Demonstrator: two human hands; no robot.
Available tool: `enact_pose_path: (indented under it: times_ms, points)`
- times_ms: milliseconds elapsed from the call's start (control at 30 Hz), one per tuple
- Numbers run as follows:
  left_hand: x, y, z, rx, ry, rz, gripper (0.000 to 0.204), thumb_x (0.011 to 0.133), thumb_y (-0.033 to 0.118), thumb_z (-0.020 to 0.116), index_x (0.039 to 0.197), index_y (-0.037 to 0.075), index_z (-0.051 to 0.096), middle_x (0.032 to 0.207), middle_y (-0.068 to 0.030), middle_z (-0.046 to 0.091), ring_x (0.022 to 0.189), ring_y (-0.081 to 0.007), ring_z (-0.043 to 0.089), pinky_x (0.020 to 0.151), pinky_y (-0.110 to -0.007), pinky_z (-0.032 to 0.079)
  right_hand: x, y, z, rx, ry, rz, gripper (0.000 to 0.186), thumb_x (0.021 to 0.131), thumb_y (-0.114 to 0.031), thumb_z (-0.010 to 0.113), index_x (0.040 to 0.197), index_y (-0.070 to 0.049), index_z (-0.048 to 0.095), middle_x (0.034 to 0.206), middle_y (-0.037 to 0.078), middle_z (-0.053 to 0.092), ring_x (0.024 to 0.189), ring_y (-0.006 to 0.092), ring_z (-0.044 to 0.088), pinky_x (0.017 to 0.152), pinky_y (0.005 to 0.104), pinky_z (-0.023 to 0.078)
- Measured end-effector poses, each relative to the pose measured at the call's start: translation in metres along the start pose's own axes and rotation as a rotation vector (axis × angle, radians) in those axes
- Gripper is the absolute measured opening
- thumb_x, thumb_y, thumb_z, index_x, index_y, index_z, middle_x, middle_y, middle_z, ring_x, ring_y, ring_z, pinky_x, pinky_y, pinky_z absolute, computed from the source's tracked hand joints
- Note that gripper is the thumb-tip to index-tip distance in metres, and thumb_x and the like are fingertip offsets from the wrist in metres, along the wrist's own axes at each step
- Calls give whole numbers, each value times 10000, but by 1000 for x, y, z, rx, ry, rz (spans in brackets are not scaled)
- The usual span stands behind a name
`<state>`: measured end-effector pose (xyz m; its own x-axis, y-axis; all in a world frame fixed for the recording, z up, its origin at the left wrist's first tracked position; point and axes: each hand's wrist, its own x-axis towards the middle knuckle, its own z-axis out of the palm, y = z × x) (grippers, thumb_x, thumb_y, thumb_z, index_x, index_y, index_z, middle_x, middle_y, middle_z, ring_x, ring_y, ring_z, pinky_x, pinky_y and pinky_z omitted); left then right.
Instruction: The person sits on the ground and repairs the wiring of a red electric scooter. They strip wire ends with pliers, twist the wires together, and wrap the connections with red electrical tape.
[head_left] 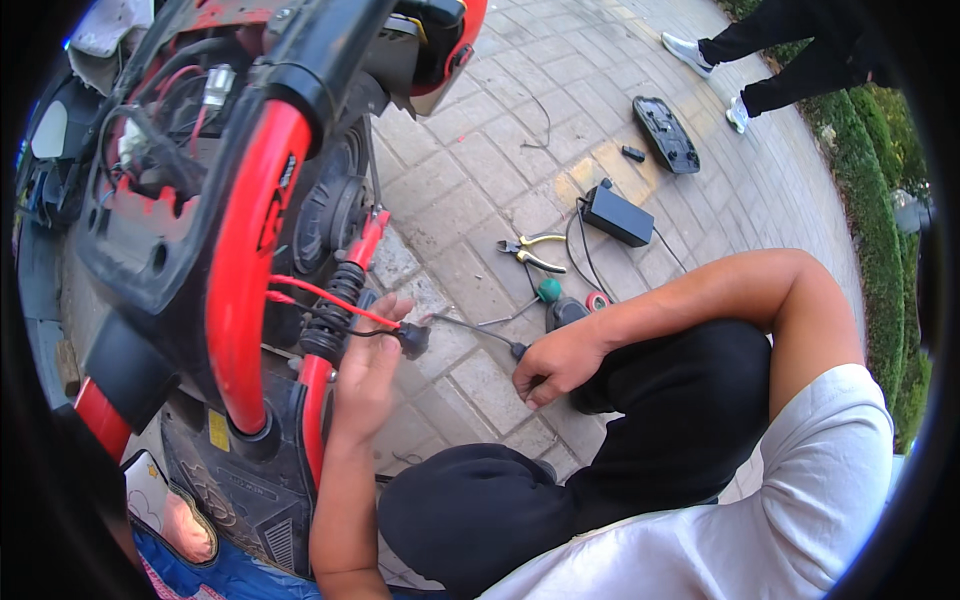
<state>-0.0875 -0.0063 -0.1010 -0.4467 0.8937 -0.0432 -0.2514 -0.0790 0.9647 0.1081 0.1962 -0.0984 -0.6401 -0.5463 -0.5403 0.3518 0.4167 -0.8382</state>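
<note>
My left hand (368,375) is closed at the red frame tube's side, its thumb and fingers around a black connector (412,340). A red wire (335,296) and a black one run from this connector to the scooter (245,270). In my right hand (562,362) is a thin-shafted tool with a black collar (518,350); the fist hides its handle, so its exact kind cannot be made out. The shaft reaches left and ends close to the connector; whether it touches is unclear. A green-handled tool (548,290) lies on the paving just beyond.
Yellow-handled pliers (540,248), a black power adapter (618,215) with cables, a red tape roll (597,300) and a black plastic cover (666,135) lie on the paving (440,200). Another person's shoes (688,54) stand at the far right, beside a hedge (870,190).
</note>
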Motion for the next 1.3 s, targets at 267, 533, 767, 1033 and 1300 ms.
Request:
enact_pose_path:
  times_ms: [267,533,767,1033,1300]
  points:
    - [-23,-4,-14,172,-49,-361,670,961,211,640,1482,-67,324,1431,-165,483,1354,-245,449,1153,-376,297,-17,139,-21,-514,593,471,284,834,-182,634,1083,-45,635,978,207,663,902,388,661,771,471,550]
    - [-25,102,5,1050,-503,-383,503,963,429,597,1146,-39,631,994,-216,681,952,-403,650,852,-420,515,19,230,-28,-654,335,487,438,838,-272,681,1219,-81,577,1152,181,604,1051,361,648,862,470,546]
    - [-31,202,27,1155,272,492,355,889,284,718,1080,-4,636,1000,-172,669,908,-309,641,787,-420,527,3,198,-92,-657,-13,449,632,715,-440,780,1134,5,621,1159,220,606,1085,410,615,924,472,515]
    - [39,212,41,1527,599,402,383,724,192,796,1045,22,676,1029,-88,635,994,-298,566,895,-433,417,-67,119,-229,-387,514,375,594,656,-269,794,1133,28,601,1055,242,679,1000,384,657,891,421,528]
    - [62,223,69,1493,699,187,343,764,242,788,995,16,673,946,-95,596,989,-305,542,929,-423,362,-131,15,-275,-419,815,184,483,685,-163,685,1118,17,571,979,237,649,954,412,630,850,438,509]
